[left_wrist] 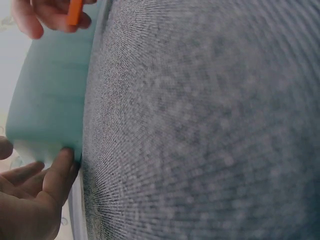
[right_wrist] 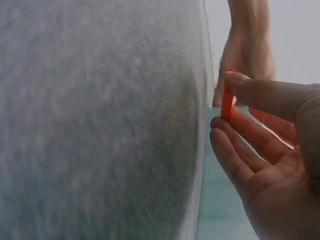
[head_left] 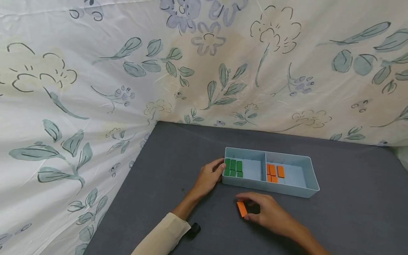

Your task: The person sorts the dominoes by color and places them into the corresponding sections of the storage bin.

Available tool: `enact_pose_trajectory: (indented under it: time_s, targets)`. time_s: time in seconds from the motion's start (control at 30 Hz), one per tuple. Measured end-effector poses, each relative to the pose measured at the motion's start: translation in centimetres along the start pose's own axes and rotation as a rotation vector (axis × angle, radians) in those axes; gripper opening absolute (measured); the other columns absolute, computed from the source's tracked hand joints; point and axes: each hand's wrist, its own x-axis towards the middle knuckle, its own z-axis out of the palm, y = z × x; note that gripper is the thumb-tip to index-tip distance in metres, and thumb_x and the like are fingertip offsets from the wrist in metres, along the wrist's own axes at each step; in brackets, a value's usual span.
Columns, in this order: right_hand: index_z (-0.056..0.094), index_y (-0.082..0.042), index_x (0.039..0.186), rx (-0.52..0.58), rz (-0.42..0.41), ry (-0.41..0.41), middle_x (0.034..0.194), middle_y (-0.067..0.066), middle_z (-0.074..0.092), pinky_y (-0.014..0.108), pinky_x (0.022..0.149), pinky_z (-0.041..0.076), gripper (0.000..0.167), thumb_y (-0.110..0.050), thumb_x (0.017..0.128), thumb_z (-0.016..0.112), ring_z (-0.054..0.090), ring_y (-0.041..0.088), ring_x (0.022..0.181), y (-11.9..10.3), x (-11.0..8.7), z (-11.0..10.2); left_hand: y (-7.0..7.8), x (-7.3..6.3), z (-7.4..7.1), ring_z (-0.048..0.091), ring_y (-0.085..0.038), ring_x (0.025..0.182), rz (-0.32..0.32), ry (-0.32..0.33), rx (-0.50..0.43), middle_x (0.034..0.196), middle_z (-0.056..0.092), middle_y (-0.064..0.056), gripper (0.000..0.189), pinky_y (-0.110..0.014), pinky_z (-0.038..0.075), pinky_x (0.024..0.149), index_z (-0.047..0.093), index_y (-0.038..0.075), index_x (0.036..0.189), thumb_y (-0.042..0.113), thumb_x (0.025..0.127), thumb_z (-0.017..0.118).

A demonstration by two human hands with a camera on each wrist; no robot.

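A pale blue two-compartment box (head_left: 291, 177) stands on the dark table. At its left end my left hand (head_left: 207, 180) holds the wall, thumb at the rim and fingers against the outside (left_wrist: 37, 200). Several green blocks (head_left: 233, 165) are lined up in the left compartment. In the right one, several orange blocks (head_left: 280, 171) sit close to the divider (head_left: 264, 166). My right hand (head_left: 271, 212), in front of the box, pinches another orange block (head_left: 242, 209) between thumb and fingertips. The right wrist view shows this block (right_wrist: 228, 97) upright and narrow side on.
The dark grey table (head_left: 353, 202) extends around the box on every side. Floral cloth (head_left: 204, 81) hangs along the back and left edges. A small black object (head_left: 193, 230) is beside the left sleeve cuff (head_left: 176, 226).
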Motion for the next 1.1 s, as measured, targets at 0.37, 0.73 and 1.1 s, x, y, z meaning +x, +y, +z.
enact_pose_trajectory:
  time_s: [0.37,0.73,1.1]
  targets:
    - [0.068,-0.012,0.138,-0.031,-0.03,0.209,0.129,0.004,0.072,0.029,0.08,0.06,0.063,-0.004,0.081,0.092,0.067,0.006,0.103,-0.2,-1.8,-2.3,0.2,-0.2,0.0,0.07,-0.026,0.121,-0.019,-0.015,-0.029,0.142,0.067,-0.015,0.054,-0.037,0.06,0.09,0.053,0.006,0.156,0.038,0.113,0.054]
    - [0.065,-0.01,0.143,0.025,-0.058,0.322,0.129,0.007,0.073,0.03,0.083,0.06,0.07,0.004,0.079,0.09,0.065,0.003,0.114,0.1,-3.3,-4.7,0.0,-0.1,0.0,0.07,-0.029,0.12,-0.003,-0.019,-0.033,0.142,0.066,-0.018,0.053,-0.036,0.061,0.089,0.053,0.004,0.155,0.037,0.113,0.053]
    - [0.066,-0.015,0.141,-0.034,-0.001,0.446,0.129,0.007,0.072,0.009,0.095,0.048,0.069,0.007,0.08,0.088,0.063,-0.004,0.115,0.3,-3.5,-6.5,-0.1,-0.1,0.1,0.07,-0.031,0.119,0.0,0.0,-0.043,0.141,0.067,-0.019,0.051,-0.05,0.06,0.092,0.056,0.004,0.153,0.034,0.112,0.056]
